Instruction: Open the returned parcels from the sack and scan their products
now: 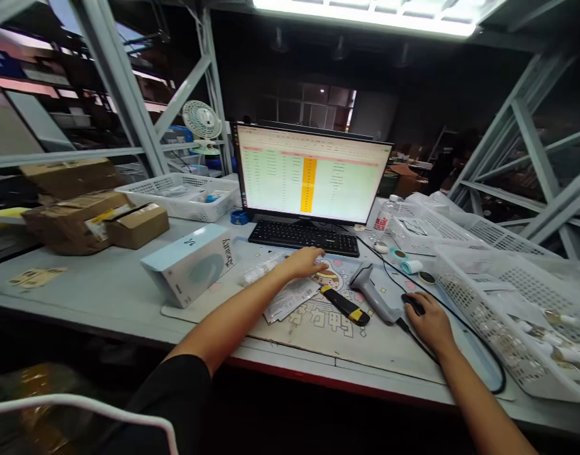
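My left hand (pixel 305 261) reaches over the desk mat just in front of the black keyboard (pixel 304 237), fingers stretched out and nothing held. Beneath its wrist lie printed papers (pixel 290 299) and a clear plastic wrapping (pixel 264 266). My right hand (pixel 431 322) rests over a black computer mouse (pixel 414 304), its fingers curved round it. Between my hands are a black and yellow utility knife (pixel 345 306) and a grey barcode scanner (pixel 373 294) with a cable. The monitor (pixel 313 174) shows a spreadsheet with an orange column.
A light blue and white box (pixel 190 268) stands left on the desk, with cardboard boxes (pixel 136 225) and a white basket (pixel 181 196) behind. White baskets (pixel 489 322) of packed items line the right side, near a bottle (pixel 383 215) and tape rolls (pixel 412 266).
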Motion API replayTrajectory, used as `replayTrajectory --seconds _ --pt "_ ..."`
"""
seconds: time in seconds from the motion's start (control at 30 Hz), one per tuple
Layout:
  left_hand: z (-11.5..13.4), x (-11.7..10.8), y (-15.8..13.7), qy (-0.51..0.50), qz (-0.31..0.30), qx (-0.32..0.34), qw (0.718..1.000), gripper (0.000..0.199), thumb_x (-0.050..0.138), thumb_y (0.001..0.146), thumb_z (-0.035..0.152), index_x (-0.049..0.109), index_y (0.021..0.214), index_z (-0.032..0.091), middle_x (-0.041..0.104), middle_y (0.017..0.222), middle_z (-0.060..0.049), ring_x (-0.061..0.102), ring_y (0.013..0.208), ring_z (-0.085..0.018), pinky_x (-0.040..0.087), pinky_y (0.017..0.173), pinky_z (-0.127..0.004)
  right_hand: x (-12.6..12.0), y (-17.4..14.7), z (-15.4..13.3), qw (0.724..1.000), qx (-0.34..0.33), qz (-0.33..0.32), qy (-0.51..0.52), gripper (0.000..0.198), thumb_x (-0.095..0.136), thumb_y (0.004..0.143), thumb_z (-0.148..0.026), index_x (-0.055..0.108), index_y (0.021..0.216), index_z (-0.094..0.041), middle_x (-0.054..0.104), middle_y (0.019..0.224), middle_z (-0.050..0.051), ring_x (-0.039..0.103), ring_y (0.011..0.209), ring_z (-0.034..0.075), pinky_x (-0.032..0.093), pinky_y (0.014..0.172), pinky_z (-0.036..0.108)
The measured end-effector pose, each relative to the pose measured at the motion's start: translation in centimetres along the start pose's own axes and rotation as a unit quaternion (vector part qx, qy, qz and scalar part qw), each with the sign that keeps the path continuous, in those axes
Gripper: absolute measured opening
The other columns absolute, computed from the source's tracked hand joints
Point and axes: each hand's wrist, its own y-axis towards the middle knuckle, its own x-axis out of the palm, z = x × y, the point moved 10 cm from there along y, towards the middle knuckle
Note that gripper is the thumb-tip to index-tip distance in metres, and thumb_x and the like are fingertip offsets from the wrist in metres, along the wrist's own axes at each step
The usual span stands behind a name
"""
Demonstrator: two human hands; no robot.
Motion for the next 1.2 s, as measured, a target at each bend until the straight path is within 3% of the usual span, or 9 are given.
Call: replayTrajectory --seconds 0.13,0.27,0.5,0.63,0.8,0.93,1.07,1.2 --pt "-2.5 0.5 -5.1 -0.014 -0.017 -0.027 0.999 0.059 0.057 0.102 0.054 0.059 0.148 0.017 0.068 0.142 -0.014 0.066 0.127 -0.033 0.051 0.104 -0.039 0.3 0.0 0.5 1.000 -0.019 0.005 0.005 0.044 0.055 0.093 -0.055 0.078 0.116 -0.025 0.072 0.128 0.010 0.070 0.112 0.031 0.056 0.098 0.045" --pt "-3.0 1.2 -7.2 -0.019 -0.028 -0.045 0.998 0.061 0.059 0.100 0.051 0.058 0.151 0.016 0.067 0.143 -0.018 0.066 0.127 -0.037 0.052 0.103 -0.043 0.4 -0.1 0.4 0.999 -0.045 -0.002 0.022 0.044 0.056 0.094 -0.057 0.077 0.117 -0.025 0.072 0.128 0.009 0.070 0.115 0.031 0.055 0.102 0.046" --pt "-1.7 1.9 -7.7 -0.019 -0.053 -0.026 0.998 0.065 0.063 0.099 0.054 0.057 0.153 0.019 0.066 0.144 -0.017 0.060 0.134 -0.037 0.049 0.108 -0.045 0.4 -0.2 0.3 0.998 -0.067 -0.004 0.019 0.046 0.056 0.096 -0.060 0.077 0.116 -0.025 0.072 0.128 0.009 0.071 0.115 0.032 0.056 0.102 0.048" --pt "-1.9 2.0 -7.9 -0.010 -0.055 -0.046 0.997 0.066 0.062 0.099 0.053 0.056 0.154 0.016 0.064 0.145 -0.019 0.057 0.135 -0.038 0.048 0.110 -0.048 0.5 -0.2 0.3 0.997 -0.076 0.000 0.017 0.047 0.056 0.096 -0.061 0.074 0.119 -0.024 0.072 0.128 0.011 0.071 0.117 0.033 0.056 0.103 0.049" --pt "-1.9 1.8 -8.1 -0.011 -0.059 -0.070 0.996 0.075 0.074 0.093 0.053 0.055 0.155 0.014 0.062 0.145 -0.021 0.055 0.137 -0.041 0.047 0.113 -0.051 0.6 0.1 0.7 0.998 -0.061 0.000 0.014 0.052 0.055 0.093 -0.061 0.068 0.123 -0.022 0.074 0.126 0.014 0.070 0.118 0.034 0.054 0.107 0.051" --pt "-1.7 1.7 -8.4 -0.031 -0.060 -0.088 0.994 0.088 0.081 0.087 0.049 0.045 0.162 0.018 0.054 0.152 -0.021 0.058 0.137 -0.038 0.049 0.113 -0.045 0.7 0.2 1.0 0.999 -0.036 -0.011 0.003 0.051 0.055 0.091 -0.062 0.067 0.118 -0.021 0.075 0.121 0.014 0.073 0.110 0.035 0.057 0.099 0.050" --pt "-2.3 2.4 -8.5 -0.124 -0.072 -0.119 0.982 0.104 0.087 0.079 0.041 0.035 0.168 0.024 0.047 0.161 -0.020 0.060 0.137 -0.040 0.049 0.113 -0.046 0.8 -0.1 1.0 1.000 -0.027 -0.012 0.004 0.049 0.054 0.090 -0.062 0.066 0.116 -0.022 0.075 0.119 0.014 0.073 0.107 0.035 0.058 0.094 0.049" --pt "-3.6 2.6 -7.8 -0.210 -0.061 -0.130 0.967 0.101 0.087 0.075 0.039 0.041 0.163 0.019 0.056 0.157 -0.018 0.058 0.141 -0.036 0.047 0.117 -0.041 1.1 0.0 1.0 1.000 -0.014 -0.015 0.016 0.053 0.056 0.090 -0.064 0.066 0.121 -0.022 0.074 0.124 0.015 0.072 0.111 0.036 0.058 0.097 0.051"
